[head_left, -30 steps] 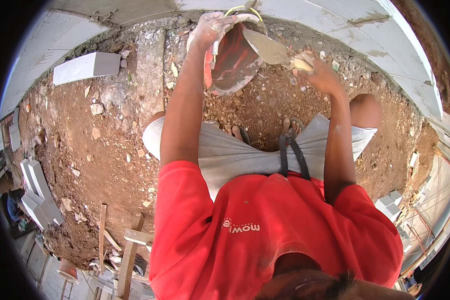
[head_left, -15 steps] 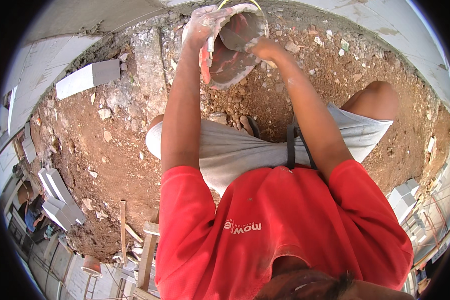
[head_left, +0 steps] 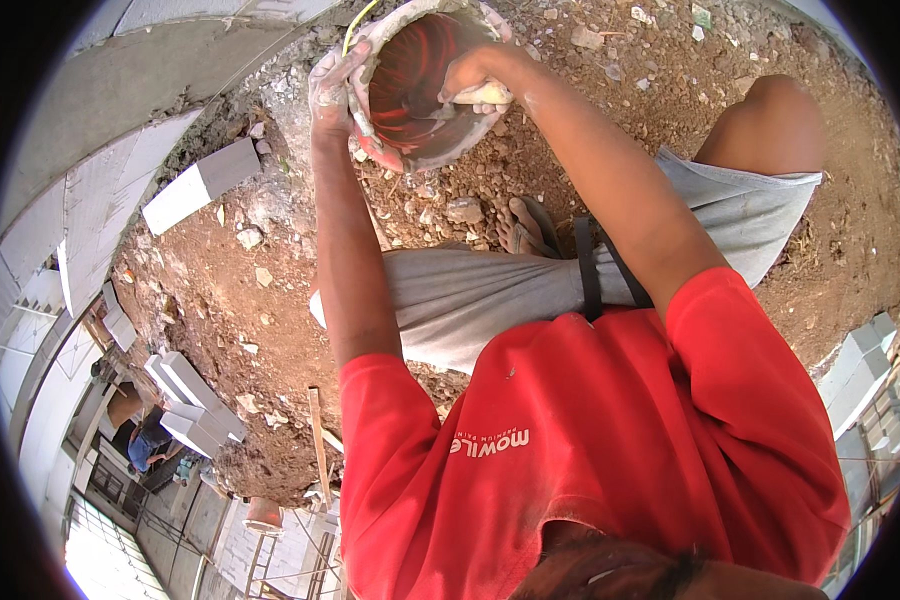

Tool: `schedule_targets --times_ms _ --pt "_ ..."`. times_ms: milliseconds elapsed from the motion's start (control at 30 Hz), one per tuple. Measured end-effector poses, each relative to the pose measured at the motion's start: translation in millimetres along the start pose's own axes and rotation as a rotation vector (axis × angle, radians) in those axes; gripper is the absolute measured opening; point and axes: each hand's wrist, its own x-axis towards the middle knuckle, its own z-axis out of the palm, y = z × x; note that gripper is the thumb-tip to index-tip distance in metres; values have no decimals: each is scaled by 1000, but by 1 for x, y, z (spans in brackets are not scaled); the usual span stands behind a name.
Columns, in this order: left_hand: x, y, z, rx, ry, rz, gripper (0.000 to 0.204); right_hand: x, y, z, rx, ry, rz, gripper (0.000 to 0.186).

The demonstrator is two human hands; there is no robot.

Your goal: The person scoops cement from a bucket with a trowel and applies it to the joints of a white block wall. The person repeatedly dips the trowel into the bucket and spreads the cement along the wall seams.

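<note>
A mortar-smeared bucket (head_left: 398, 85), reddish inside, is tilted so that its mouth faces me at the top of the view. My left hand (head_left: 332, 88), caked in grey mortar, grips the bucket's left rim. Reaching into the mouth from the right, my right hand (head_left: 478, 75) is closed around the pale handle of a trowel (head_left: 490, 94). The trowel's blade is hidden now. A thin yellow bail handle (head_left: 358, 27) rises from the bucket's upper left rim. Streaks of grey mortar coat the inner wall.
Stony brown soil (head_left: 230, 330) surrounds my legs. A pale block (head_left: 202, 185) lies left of the bucket, near a grey wall (head_left: 170, 65). More blocks (head_left: 195, 405) are stacked at lower left, beyond which a person (head_left: 148, 440) bends. Further blocks (head_left: 858, 370) stand at right.
The bucket and both hands have shifted left in view, and the bucket's mouth has turned more toward me. The trowel blade, visible before inside the bucket, no longer shows.
</note>
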Motion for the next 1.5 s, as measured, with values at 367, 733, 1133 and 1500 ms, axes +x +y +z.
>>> schedule_targets --times_ms 367,733,1133,1500 --pt "7 -8 -36 -184 105 -22 24 -50 32 73 1193 -495 -160 53" --pt "5 9 -27 -243 56 -138 34 -71 -5 14 988 99 -277 47" --pt "20 -1 -41 -161 46 -102 28 -52 -1 57 529 366 -210 53" --pt "26 -4 -36 -54 86 -83 27 -44 18 49 -2 414 32 51"
